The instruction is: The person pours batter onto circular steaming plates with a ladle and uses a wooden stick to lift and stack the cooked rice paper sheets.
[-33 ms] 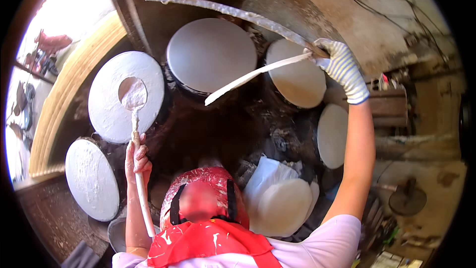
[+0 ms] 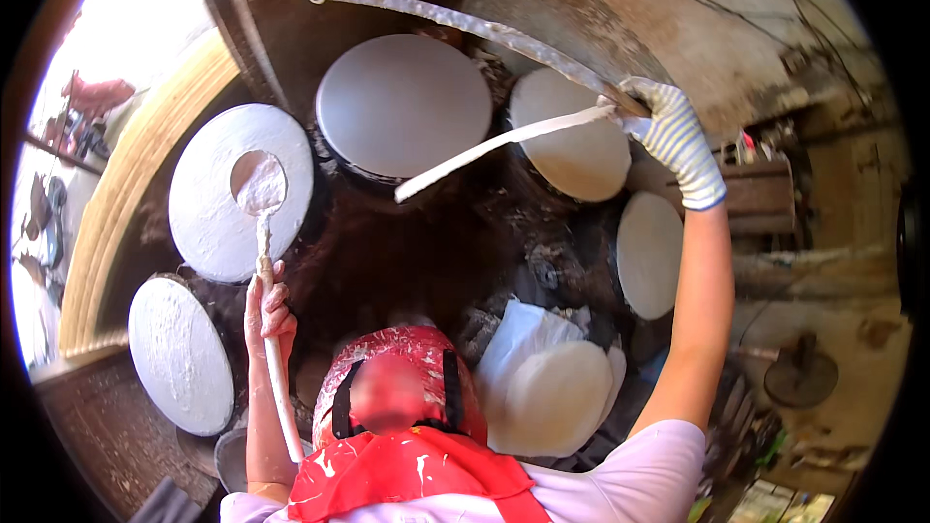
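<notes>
My left hand (image 2: 273,312) is closed round the pale handle of a long ladle (image 2: 263,242). The ladle's bowl, with white stuff in it, is over a round plate (image 2: 208,223) coated in white. A striped knit glove covers my right hand (image 2: 668,140), which grips a long, thin curved blade (image 2: 446,22) smeared with white at the far side. From the same hand a white stick-like strip (image 2: 504,145) reaches down to the left; whether it is held separately or joined to the blade I cannot tell. Beyond its tip is a smooth pale round plate (image 2: 405,102).
More round plates form a ring: a white-coated one (image 2: 181,353) at near left, a pale one (image 2: 572,150) at far right and another (image 2: 649,257) at right. Pale flat rounds (image 2: 557,402) are stacked near me at right. A curved yellowish rim (image 2: 145,169) borders the left.
The view has shifted slightly, so the far and right plates appear a little further left and higher. Both hands keep their grips, and the ladle stays over the same plate.
</notes>
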`<control>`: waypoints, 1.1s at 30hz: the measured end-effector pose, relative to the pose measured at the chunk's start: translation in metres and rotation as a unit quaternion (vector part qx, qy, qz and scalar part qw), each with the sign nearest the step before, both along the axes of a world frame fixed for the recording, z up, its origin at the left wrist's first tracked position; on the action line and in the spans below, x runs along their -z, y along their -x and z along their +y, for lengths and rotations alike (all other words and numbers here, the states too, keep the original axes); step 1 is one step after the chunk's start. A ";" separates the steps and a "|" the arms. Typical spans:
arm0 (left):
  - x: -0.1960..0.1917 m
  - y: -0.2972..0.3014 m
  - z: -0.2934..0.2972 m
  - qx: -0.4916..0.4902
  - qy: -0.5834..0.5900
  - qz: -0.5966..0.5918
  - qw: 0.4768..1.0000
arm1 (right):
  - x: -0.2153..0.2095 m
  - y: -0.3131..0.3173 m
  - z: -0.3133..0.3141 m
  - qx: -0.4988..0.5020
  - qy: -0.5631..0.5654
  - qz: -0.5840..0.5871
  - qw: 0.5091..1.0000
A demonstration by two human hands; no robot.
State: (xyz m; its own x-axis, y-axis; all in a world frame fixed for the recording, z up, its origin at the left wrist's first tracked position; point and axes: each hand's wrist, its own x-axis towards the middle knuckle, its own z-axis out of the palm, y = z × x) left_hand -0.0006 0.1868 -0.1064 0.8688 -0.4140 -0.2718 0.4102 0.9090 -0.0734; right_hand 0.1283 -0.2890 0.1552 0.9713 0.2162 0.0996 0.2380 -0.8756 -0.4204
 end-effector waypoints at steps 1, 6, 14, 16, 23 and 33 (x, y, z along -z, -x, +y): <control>-0.002 0.007 -0.008 0.014 0.000 -0.011 1.000 | -0.009 0.040 -0.009 0.013 -0.017 -0.036 0.999; -0.016 0.039 -0.053 0.075 -0.024 -0.014 0.997 | -0.004 0.228 -0.049 0.135 -0.046 -0.085 0.986; -0.014 0.081 -0.156 0.216 -0.003 -0.109 0.970 | 0.132 0.534 -0.063 0.259 0.134 -0.054 0.955; -0.030 0.103 -0.196 0.244 0.007 -0.072 0.967 | 0.180 0.613 -0.062 0.320 0.105 0.016 0.942; -0.035 0.161 -0.280 0.316 -0.031 -0.043 0.947 | 0.330 0.690 -0.065 0.466 0.003 0.099 0.879; -0.045 0.152 -0.259 0.317 -0.076 -0.064 0.943 | 0.483 0.634 -0.043 0.511 0.039 0.078 0.855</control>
